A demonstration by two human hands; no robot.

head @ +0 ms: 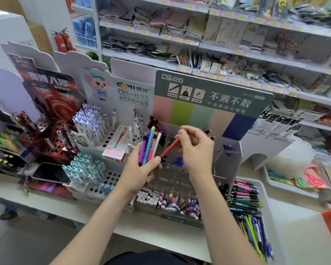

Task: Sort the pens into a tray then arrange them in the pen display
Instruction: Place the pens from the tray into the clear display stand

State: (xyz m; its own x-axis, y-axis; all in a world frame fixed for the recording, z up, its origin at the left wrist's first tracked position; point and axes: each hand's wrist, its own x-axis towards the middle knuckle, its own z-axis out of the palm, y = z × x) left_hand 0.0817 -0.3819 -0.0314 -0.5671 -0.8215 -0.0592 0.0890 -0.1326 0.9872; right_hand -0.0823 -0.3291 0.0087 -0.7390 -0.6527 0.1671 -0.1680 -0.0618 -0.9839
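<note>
**Holding pens over the clear display**

Gripping a fan of pens, the left hand has its fingers curled round their lower ends, thumb pressed across the front; about five barrels can be counted, purple, blue, pink, white and one dark, though the overlap makes the tally uncertain. One red pen slants from that thumb up to the right hand, whose fingertips pinch its upper end. Both hands hang above the clear acrylic pen display, which stands before a green backboard with five colour stripes. In the display's front compartments lie a cluster of grey-capped pens and a heap of pink and purple ones. Right of the display, touching its side, a white tray holds a dense pile of mixed pens, too many to count. Left of the display, a perforated white stand carries upright purple-capped and teal-capped pens, with one pink pen box resting on it. Farther left lies one phone.
</note>
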